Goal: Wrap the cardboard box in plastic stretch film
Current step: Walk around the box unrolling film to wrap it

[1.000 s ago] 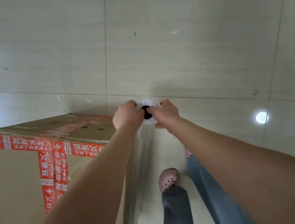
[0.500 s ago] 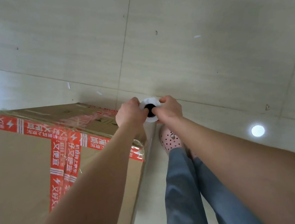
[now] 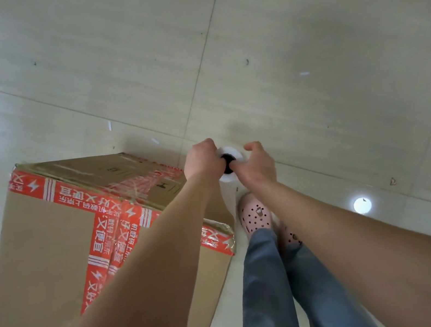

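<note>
**Fingers of both hands clamped on the film roll, just off the box corner**

Fingers (image 3: 253,146) curled tight on both sides. Left hand (image 3: 202,160) is fisted against the roll (image 3: 230,150) from the left; right hand (image 3: 256,164) grips it from the right. Roll stands upright, seen end-on: white rim, black core hole between the two hands. Its lower part shows white below the hands, running down toward the floor.

Floor (image 3: 300,33) is large pale tiles with thin grout lines, a few dark specks and small white scraps. Round bright light reflection (image 3: 362,205) on the tile at right. Soft shadow patch at upper right.

Box (image 3: 39,266) stands on the floor at left, brown cardboard, red printed tape (image 3: 101,241) along its top edges and down the near face. Some shiny film shows over the tape on its top and at the right corner. Roll sits just beside that right top corner; cannot tell if they touch.

Both forearms reach straight out, bare, left one crossing over the box top. Below them: blue jeans (image 3: 264,284) and pink perforated clogs (image 3: 255,215) on the tile, just right of the box.
</note>
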A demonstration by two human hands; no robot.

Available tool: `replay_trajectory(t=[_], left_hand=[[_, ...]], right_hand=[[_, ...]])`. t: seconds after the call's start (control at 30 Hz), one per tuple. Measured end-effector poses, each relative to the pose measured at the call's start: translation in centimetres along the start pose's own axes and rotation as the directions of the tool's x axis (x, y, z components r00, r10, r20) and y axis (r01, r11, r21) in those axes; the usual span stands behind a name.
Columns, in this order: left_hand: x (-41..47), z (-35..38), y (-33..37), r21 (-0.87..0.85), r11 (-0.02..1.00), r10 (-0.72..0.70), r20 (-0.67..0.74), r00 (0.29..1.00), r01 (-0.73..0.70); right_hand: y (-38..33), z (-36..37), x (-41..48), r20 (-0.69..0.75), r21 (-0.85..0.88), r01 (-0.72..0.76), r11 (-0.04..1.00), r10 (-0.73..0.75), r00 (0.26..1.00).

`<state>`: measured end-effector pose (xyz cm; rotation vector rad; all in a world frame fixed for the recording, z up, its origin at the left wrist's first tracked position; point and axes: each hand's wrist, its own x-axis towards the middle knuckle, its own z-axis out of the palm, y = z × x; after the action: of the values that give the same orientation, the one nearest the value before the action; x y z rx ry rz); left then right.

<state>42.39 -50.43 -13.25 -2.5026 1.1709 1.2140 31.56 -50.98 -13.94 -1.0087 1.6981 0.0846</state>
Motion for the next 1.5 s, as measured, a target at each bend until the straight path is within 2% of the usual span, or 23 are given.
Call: replay_trajectory(t=[0.07,0.1,0.2,0.3,0.37,0.47,0.6,0.67,0.73,0.8,0.87,0.97,1.03,1.13,1.17,1.23,1.37,1.43,1.5], left_hand=[[0.5,-0.2,-0.4,-0.11,0.99,-0.087,0.014,0.996,0.088],[0.8,-0.3,-0.7,-0.165,0.978,-0.129,0.019,0.991,0.13],[1.0,-0.6,-1.6,-0.312,0.919,-0.243,0.032,0.969,0.241],[1.0,-1.3,-2.2,-0.408,0.845,-0.314,0.147,0.938,0.347],[1.0,-1.9,-2.5,-0.344,0.883,-0.28,0.164,0.946,0.321],[1.8,-2.9,-2.0,-0.105,0.988,-0.107,0.038,0.994,0.11],[3.0,-3.4,-0.3,0.164,0.985,0.036,0.083,0.996,-0.049],[3.3,-3.6,0.5,0.215,0.974,0.055,0.092,0.994,-0.073],[3.6,-4.0,0.8,0.146,0.989,0.013,0.075,0.997,-0.024],[4.4,-4.8,1.0,-0.002,0.996,-0.088,0.04,0.995,0.088],[5.1,-5.6,1.1,-0.167,0.963,-0.213,0.008,0.977,0.211],[5.5,-6.1,0.5,-0.392,0.847,-0.383,0.019,0.924,0.359],[5.5,-6.2,-0.1,-0.47,0.77,-0.474,0.034,0.88,0.432],[5.6,-6.5,-0.8,-0.531,0.686,-0.54,0.088,0.837,0.498],[5.8,-6.8,-1.0,-0.516,0.686,-0.544,0.105,0.832,0.513],[6.0,-7.4,-1.2,-0.426,0.755,-0.518,0.08,0.852,0.499],[6.7,-8.7,-0.8,-0.089,0.963,-0.264,-0.106,0.959,0.255],[7.2,-9.1,-0.3,0.049,0.983,-0.173,-0.105,0.979,0.179],[7.7,-9.4,-0.3,0.082,0.98,-0.175,-0.079,0.981,0.181]], right_hand=[[-0.9,0.5,0.2,0.065,0.112,-0.145,0.983,0.138,0.988],[-1.4,0.7,0.4,0.069,0.142,-0.161,0.977,0.153,0.986],[-2.9,1.3,1.0,0.009,0.038,-0.047,0.998,0.046,0.999],[-4.4,1.6,1.6,0.016,-0.082,0.021,0.996,-0.02,1.0],[-5.3,1.6,1.8,0.038,-0.17,0.057,0.984,-0.051,0.998],[-6.1,1.7,2.1,0.058,-0.283,0.094,0.955,-0.081,0.995],[-6.2,1.2,2.7,0.125,-0.392,0.191,0.9,-0.154,0.98],[-6.4,0.6,3.3,0.149,-0.42,0.235,0.876,-0.189,0.971],[-7.1,0.0,3.7,0.135,-0.427,0.255,0.868,-0.218,0.967],[-8.2,-0.4,4.3,0.111,-0.388,0.229,0.893,-0.201,0.973],[-9.7,-0.5,4.9,0.104,-0.323,0.123,0.938,-0.094,0.99],[-11.8,0.0,5.7,0.166,-0.146,-0.048,0.988,0.073,0.983],[-13.0,0.8,6.1,0.191,-0.132,-0.005,0.991,0.03,0.981],[-14.6,1.8,6.7,0.235,-0.247,0.161,0.956,-0.103,0.967],[-15.0,2.1,6.8,0.25,-0.277,0.196,0.941,-0.127,0.96],[-15.3,2.4,6.9,0.271,-0.309,0.22,0.925,-0.136,0.953],[-15.5,2.7,6.6,0.301,-0.359,0.236,0.903,-0.127,0.945],[-15.7,2.8,6.5,0.313,-0.394,0.259,0.882,-0.137,0.94],[-16.1,2.9,6.7,0.33,-0.437,0.302,0.847,-0.161,0.93]])
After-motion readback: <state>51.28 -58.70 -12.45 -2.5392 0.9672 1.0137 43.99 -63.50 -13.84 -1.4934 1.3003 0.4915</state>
